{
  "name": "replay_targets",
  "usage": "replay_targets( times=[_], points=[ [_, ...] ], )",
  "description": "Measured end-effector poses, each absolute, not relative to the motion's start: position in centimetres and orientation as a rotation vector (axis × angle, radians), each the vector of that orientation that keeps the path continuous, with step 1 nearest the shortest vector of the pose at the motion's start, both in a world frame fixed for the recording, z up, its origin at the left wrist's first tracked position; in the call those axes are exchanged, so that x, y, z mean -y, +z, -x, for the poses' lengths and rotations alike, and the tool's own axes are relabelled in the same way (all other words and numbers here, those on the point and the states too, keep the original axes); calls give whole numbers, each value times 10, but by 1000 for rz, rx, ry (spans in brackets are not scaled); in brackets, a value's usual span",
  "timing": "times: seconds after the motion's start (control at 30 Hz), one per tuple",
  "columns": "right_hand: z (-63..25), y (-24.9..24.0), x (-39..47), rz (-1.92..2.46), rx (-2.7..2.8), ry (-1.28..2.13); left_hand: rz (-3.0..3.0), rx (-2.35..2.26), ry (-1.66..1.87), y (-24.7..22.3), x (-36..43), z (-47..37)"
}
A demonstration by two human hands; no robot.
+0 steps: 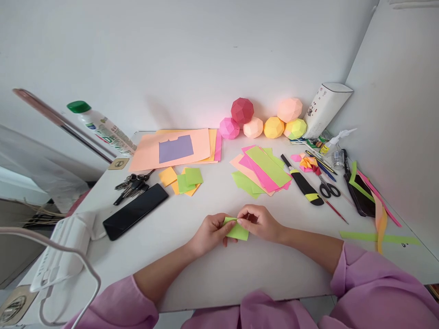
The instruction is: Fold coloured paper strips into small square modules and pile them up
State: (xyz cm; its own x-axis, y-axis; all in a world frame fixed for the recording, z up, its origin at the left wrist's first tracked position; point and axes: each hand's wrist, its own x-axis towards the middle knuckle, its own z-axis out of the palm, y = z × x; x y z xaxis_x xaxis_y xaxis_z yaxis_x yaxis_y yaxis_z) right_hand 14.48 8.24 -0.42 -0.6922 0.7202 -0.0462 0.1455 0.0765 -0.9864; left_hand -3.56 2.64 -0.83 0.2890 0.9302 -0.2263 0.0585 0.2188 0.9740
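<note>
Between my two hands, low over the front middle of the table, is a small light-green piece of paper point(240, 234). My left hand point(213, 234) grips its left side, thumb on top and fingers underneath. My right hand point(259, 223) pinches the paper's upper edge with thumb and fingertips, close to the left thumb. Whether the paper has a fold in it I cannot tell. Beyond my hands lie green and orange paper squares point(194, 176) at the left and a fanned pile of pink, peach and green paper strips point(265, 168) at the right.
Faceted paper balls point(242, 110) stand along the wall. Peach sheets point(147, 151) lie at the back left, near keys point(132, 185) and a black phone point(135, 211). At the right are a box cutter point(303, 185), scissors point(329, 188) and a glue bottle point(331, 145). A white power strip point(63, 249) sits front left.
</note>
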Motion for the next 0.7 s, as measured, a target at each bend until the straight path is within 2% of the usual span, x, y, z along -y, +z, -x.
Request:
replay_targets(
  times=[0.13, 0.3, 0.7],
  points=[
    [-144, -6, -80, 850, 1947, 1623, -1225, -1117, 748, -8, -25, 35],
    [-144, -6, -79, 904, 1902, 1746, -1237, -1148, 717, -6, -25, 33],
    [-144, -12, -91, 985, 1525, 1775, -1100, -1204, 774, -9, -30, 36]
  ],
)
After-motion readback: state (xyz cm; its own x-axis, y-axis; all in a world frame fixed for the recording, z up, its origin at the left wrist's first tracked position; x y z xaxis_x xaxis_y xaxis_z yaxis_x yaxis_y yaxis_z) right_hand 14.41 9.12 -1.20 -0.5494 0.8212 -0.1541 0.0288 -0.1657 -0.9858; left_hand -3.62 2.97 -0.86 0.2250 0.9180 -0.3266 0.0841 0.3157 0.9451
